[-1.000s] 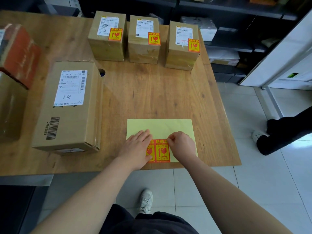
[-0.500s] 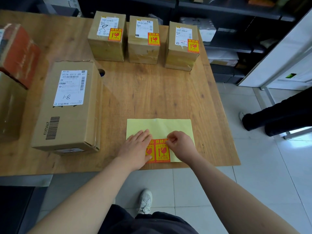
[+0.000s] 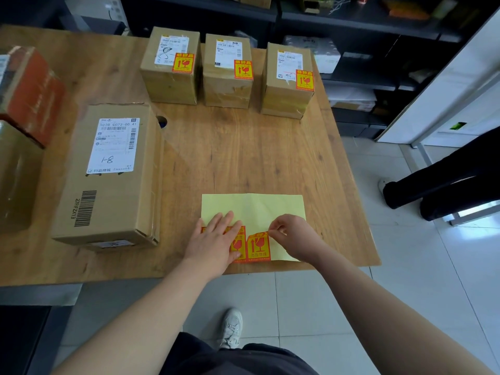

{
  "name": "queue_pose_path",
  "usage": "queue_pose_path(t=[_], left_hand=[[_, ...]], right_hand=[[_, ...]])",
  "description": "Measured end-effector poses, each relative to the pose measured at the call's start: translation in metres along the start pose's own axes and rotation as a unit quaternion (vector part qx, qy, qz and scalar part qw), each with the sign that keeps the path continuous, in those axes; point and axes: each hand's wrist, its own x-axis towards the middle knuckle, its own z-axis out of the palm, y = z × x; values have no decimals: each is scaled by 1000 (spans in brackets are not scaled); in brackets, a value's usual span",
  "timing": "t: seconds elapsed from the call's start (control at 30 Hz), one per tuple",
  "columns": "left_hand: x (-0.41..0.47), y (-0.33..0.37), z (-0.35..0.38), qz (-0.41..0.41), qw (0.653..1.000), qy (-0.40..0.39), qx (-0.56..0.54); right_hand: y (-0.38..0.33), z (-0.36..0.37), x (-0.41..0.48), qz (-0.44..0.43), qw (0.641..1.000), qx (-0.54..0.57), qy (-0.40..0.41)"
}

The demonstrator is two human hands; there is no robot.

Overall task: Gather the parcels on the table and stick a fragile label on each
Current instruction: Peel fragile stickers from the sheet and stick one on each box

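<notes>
Landmark: yellow backing sheet [image 3: 254, 209], lying flat on the wooden table [image 3: 243, 158] close to its near edge.

Left hand [image 3: 216, 239]: rests palm down on the near left part of the sheet, fingers straight and close together, pressing it to the table. It partly covers one fragile label [image 3: 239, 246].

Right hand [image 3: 295, 236]: over the near right part of the sheet. Thumb and forefinger pinch the far right corner of a second fragile label [image 3: 259, 247], which sits just right of the covered one; the other fingers are curled. Whether that corner has lifted off the sheet cannot be told.

Large parcel [image 3: 108, 180]: left of the sheet, apart from it, with a white shipping slip on top and no fragile label visible.

Three small parcels [image 3: 227, 74]: in a row well beyond the far edge of the sheet, each bearing a red and yellow fragile label on its top face.

Red-sided box [image 3: 29, 93]: far left of the sheet, beyond the large parcel.
</notes>
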Motion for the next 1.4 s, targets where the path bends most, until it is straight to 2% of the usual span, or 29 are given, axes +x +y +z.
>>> queue_pose_path(t=[0.2, 0.4, 0.47, 0.53, 0.6, 0.7, 1.13, 1.4], left_hand=[[2, 4, -1, -11, 1000, -2, 11], [2, 4, -3, -2, 1000, -16, 20], [1, 4, -7, -3, 1000, -9, -17], [0, 3, -15, -13, 992, 39, -122], [-2, 2, -29, -26, 964, 110, -240], [-14, 0, -55, -35, 927, 190, -321], [-45, -67, -96, -58, 885, 249, -389], [-60, -121, -115, -66, 872, 240, -421]], right_hand=[[-5, -17, -12, 9, 997, 81, 3], [-15, -56, -21, 1, 989, 142, 48], [-20, -65, -21, -9, 988, 144, 49], [-25, -70, -19, -16, 990, 132, 50], [-32, -73, -15, -22, 991, 121, 49], [-49, -73, -6, -44, 994, 93, 47], [-146, -46, 26, -134, 983, 125, 30], [-198, -26, 46, -116, 981, 149, 52]])
